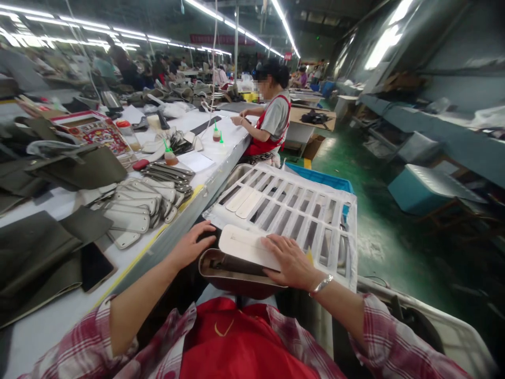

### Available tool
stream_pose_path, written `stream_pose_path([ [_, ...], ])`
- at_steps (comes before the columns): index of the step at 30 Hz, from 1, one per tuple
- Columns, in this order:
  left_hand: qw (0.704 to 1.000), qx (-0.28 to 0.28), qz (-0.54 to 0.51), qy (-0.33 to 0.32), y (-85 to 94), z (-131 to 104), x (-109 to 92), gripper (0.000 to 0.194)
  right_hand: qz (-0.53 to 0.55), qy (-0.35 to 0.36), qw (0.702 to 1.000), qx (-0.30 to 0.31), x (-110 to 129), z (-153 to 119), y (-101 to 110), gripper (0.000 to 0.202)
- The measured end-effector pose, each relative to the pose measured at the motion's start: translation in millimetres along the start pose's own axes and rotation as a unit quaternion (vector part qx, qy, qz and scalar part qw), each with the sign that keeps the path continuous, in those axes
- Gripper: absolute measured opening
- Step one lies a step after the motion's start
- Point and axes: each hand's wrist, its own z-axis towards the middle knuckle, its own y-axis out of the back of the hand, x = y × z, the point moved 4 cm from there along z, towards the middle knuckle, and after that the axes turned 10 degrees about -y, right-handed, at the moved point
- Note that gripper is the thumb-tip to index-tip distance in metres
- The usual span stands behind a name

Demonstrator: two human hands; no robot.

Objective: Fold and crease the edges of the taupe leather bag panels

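A brown open-topped bag point(232, 273) rests at my lap, its mouth facing up. Over its far rim lies a pale, round-cornered panel point(246, 246) with a thin slit or line along it. My right hand point(290, 260) grips the panel's right end, fingers on top and thumb at the lower edge. My left hand point(193, 245) is near the panel's left end, fingers apart and holding nothing. Beyond the panel stands a white slatted rack point(292, 210), with two similar pale strips point(243, 202) lying on its left part.
On the table at left are stacked pale panels point(132, 213), dark olive bag pieces point(35, 258), a phone point(94, 266) and a green-tipped glue bottle point(170, 156). A co-worker point(274, 118) in a red apron sits ahead. A blue crate point(319, 178) stands behind the rack.
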Motion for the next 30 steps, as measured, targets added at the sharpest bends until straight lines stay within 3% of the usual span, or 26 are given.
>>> stream_pose_path([
  [3, 0.978, -0.089, -0.152, 0.108, 11.2, -9, 11, 0.040, -0.044, 0.029, 0.999, 0.001, 8, 8, -6, 0.071],
  [9, 0.964, -0.096, -0.203, 0.145, -19.9, -32, 18, 0.048, -0.114, 0.092, 0.989, -0.021, 28, 9, -16, 0.069],
  [15, 0.982, -0.054, -0.123, 0.130, -38.0, -37, 31, 0.058, -0.107, 0.109, 0.988, -0.002, 38, -4, -17, 0.068],
  [24, 0.996, -0.015, 0.026, 0.086, -36.0, -23, 31, 0.057, -0.077, 0.101, 0.990, 0.063, 39, 3, -15, 0.063],
  [30, 0.994, 0.017, 0.012, 0.109, -33.8, -19, 38, 0.053, -0.069, 0.083, 0.992, 0.063, 40, 5, -20, 0.058],
])
